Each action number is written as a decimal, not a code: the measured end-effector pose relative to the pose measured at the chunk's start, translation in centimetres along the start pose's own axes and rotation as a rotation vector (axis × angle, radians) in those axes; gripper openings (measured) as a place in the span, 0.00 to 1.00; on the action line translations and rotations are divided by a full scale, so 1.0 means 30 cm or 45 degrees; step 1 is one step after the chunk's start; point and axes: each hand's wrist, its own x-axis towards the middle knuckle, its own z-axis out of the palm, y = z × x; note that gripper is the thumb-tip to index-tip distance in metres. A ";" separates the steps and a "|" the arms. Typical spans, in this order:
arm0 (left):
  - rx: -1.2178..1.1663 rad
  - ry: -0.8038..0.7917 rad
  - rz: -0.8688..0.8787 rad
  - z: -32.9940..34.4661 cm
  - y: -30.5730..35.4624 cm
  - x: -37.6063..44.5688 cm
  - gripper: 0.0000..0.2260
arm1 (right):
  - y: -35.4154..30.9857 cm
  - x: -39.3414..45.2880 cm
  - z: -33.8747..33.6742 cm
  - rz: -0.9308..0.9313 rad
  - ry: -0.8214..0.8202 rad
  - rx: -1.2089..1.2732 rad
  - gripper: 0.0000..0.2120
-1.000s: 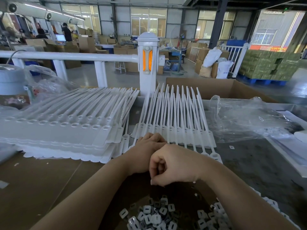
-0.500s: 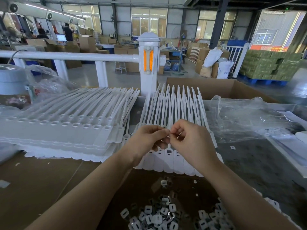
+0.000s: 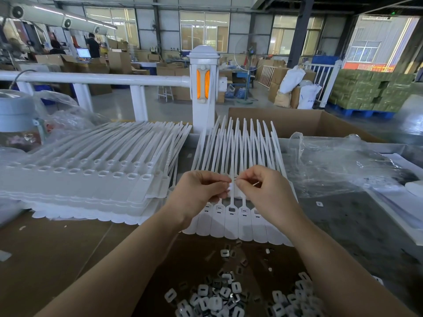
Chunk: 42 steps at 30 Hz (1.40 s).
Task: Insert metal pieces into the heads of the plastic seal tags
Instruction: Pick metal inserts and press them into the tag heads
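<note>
Left hand [image 3: 201,191] and right hand [image 3: 263,188] met fingertip to fingertip, together pinching a small white piece [image 3: 230,186] above a flat row of white plastic seal tags [image 3: 231,223]. Shiny square metal pieces [image 3: 219,296] lay piled on brown cardboard [image 3: 45,259].

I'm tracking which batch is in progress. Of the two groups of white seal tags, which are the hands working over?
The fanned row of seal tags directly under both hands, right of the white post; the big layered stack sits untouched to the left.

The hands [image 3: 201,191] hide some tag [image 3: 231,211] heads. The metal pieces [image 3: 219,296] run off the bottom edge.
</note>
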 end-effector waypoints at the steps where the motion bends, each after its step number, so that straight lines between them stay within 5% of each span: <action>1: 0.033 0.010 0.026 0.002 0.000 -0.001 0.05 | 0.001 0.002 -0.004 0.036 -0.015 0.025 0.06; 13: 0.403 -0.025 0.194 0.010 -0.017 -0.002 0.08 | 0.008 -0.003 0.002 0.236 -0.210 0.075 0.05; 25: 1.061 -0.154 0.282 -0.030 -0.055 -0.001 0.12 | 0.068 -0.014 0.059 0.236 -0.332 -0.369 0.08; 42: 1.238 -0.239 0.544 -0.029 -0.062 0.002 0.07 | 0.075 -0.005 0.063 0.217 -0.323 -0.456 0.06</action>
